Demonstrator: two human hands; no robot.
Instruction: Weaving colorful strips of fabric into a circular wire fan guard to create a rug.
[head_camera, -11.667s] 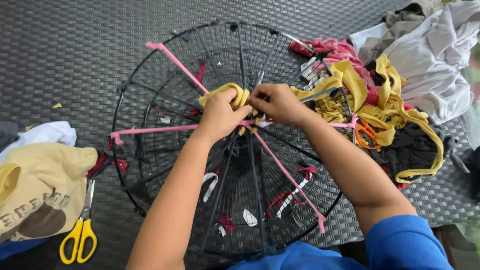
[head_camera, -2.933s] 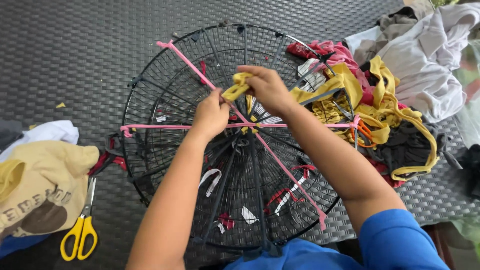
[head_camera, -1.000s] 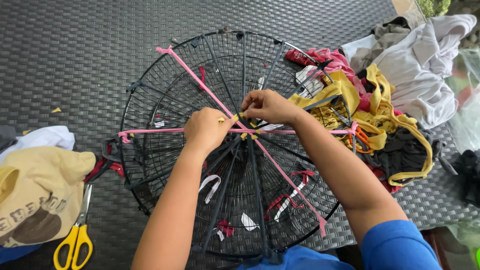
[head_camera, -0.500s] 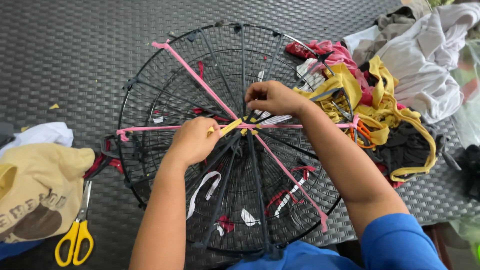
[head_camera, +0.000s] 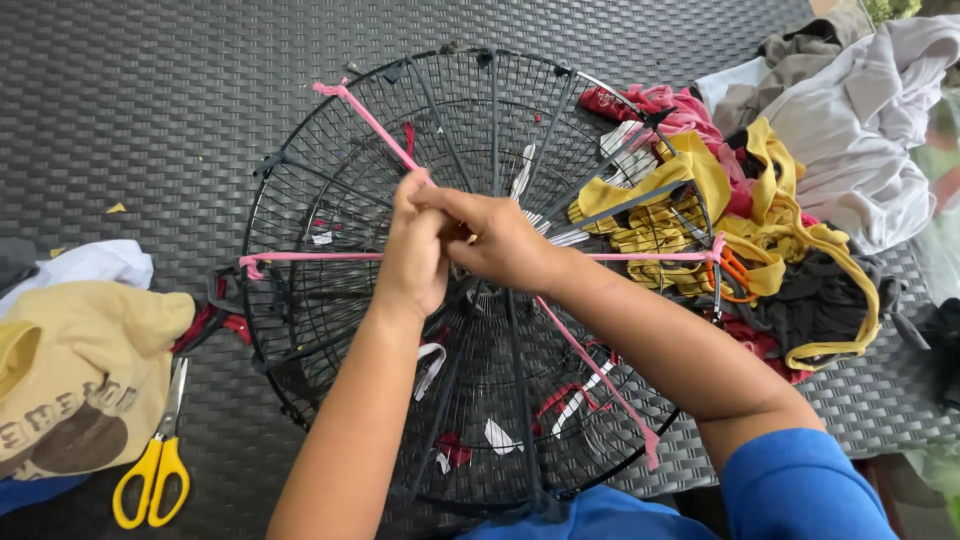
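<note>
— Where are the hands?
— Left hand (head_camera: 412, 250) and right hand (head_camera: 500, 240) are closed together at the wire fan guard's (head_camera: 330, 330) hub on the desk (head_camera: 120, 90).
— Holding what?
— Probably a pink fabric strip (head_camera: 370, 120); the fingers hide it.

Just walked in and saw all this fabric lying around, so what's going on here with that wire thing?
A person in a blue top has both hands at the hub of a round black wire fan guard lying on a dark woven surface. The left hand and right hand meet at the centre, where pink fabric strips stretched across the guard cross. Yellow-handled scissors lie to the left beside a tan shirt. A heap of yellow fabric strips and other clothes sits to the right.
</note>
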